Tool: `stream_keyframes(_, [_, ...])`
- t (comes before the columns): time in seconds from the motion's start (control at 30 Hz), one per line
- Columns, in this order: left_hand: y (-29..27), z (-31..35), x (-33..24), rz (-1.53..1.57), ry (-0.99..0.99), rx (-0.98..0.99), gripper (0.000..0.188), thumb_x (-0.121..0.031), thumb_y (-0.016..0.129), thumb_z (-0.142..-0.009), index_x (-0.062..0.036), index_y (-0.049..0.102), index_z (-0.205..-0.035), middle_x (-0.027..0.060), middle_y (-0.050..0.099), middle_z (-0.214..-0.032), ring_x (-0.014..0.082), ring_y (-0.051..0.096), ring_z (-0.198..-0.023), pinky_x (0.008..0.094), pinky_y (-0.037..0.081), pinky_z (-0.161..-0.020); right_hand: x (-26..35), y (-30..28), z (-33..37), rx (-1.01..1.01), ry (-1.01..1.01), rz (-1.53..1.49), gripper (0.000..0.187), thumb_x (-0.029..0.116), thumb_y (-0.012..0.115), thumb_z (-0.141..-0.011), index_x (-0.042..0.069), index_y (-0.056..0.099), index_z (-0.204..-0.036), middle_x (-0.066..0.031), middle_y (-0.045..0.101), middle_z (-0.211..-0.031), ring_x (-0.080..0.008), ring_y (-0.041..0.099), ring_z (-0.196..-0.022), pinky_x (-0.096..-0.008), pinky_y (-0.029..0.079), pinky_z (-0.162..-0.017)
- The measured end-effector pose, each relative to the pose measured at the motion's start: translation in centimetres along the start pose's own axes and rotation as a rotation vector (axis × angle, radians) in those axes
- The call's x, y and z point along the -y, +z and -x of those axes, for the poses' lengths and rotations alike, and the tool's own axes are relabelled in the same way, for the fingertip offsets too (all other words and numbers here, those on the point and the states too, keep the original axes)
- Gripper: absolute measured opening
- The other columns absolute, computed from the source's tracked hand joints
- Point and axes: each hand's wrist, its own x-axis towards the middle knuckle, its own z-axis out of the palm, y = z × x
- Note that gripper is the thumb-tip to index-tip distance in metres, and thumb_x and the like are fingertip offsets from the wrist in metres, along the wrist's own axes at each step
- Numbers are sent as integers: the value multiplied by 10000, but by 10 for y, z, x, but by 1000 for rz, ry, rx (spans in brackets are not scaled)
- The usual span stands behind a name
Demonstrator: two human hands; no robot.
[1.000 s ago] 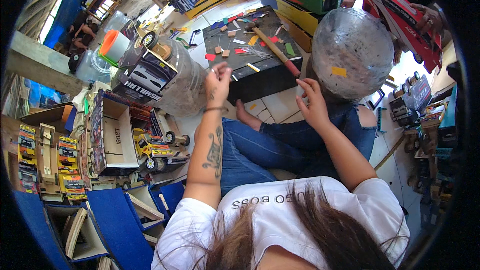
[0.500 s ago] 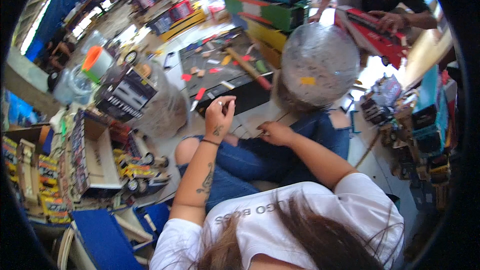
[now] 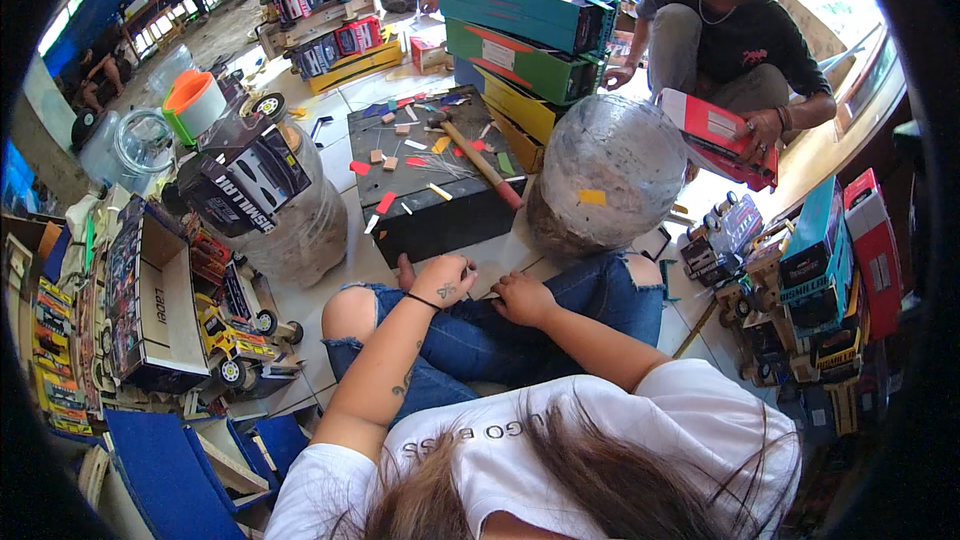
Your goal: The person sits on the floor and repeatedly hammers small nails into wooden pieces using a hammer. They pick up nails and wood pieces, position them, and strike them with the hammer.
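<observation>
I sit cross-legged, both hands over my lap. My left hand [image 3: 446, 280] is closed, fingers curled down, close to the near edge of a low black box [image 3: 432, 238]. My right hand [image 3: 523, 298] is beside it, fingers pressed together over my jeans; a thin pale sliver shows at its fingertips, too small to name. What the left fingers hold, if anything, is hidden. On the box top lies a hammer [image 3: 482, 164] with a red-ended wooden handle. Around it are scattered a red strip [image 3: 386, 202], a yellow piece [image 3: 441, 145], white strips and small wooden blocks.
A plastic-wrapped round bundle [image 3: 605, 175] stands right of the box, another [image 3: 300, 240] at left under a black toy truck body [image 3: 245, 175]. Toy trucks [image 3: 235, 340] and an open wooden truck bed [image 3: 165, 310] crowd the left. At far right a person [image 3: 740, 60] holds a red panel [image 3: 715, 135].
My left hand has come down from its raised position toward my lap. My right hand has shifted left, closer to it. The person's red panel has been lowered, and my view has turned slightly.
</observation>
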Motion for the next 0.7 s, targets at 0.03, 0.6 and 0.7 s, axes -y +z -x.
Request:
stream_keyframes(0.03, [4, 0, 2, 0, -20, 42, 269, -238, 598, -819, -14, 656, -956, 178, 663, -852, 324, 646, -816, 393, 503, -746, 1, 1, 2, -4, -3, 66, 295, 293, 581, -821, 70, 644, -1002, -110, 624, -976, -292, 561, -986, -401, 438, -883])
stream_keyframes(0.6, [16, 4, 19, -97, -77, 136, 344, -288, 597, -829, -12, 639, -1031, 180, 664, -862, 328, 637, -840, 403, 486, -789, 4, -1, 6, -56, -32, 99, 279, 292, 527, -858, 54, 658, -921, -117, 635, -957, -289, 561, -958, -403, 439, -876])
stream_keyframes(0.7, [13, 5, 16, -133, -54, 117, 333, -290, 598, -829, -23, 647, -1022, 178, 663, -862, 329, 635, -849, 406, 487, -786, 4, 0, 7, -73, -40, 112, 267, 278, 521, -860, 54, 661, -902, -119, 638, -953, -291, 565, -950, -408, 442, -864])
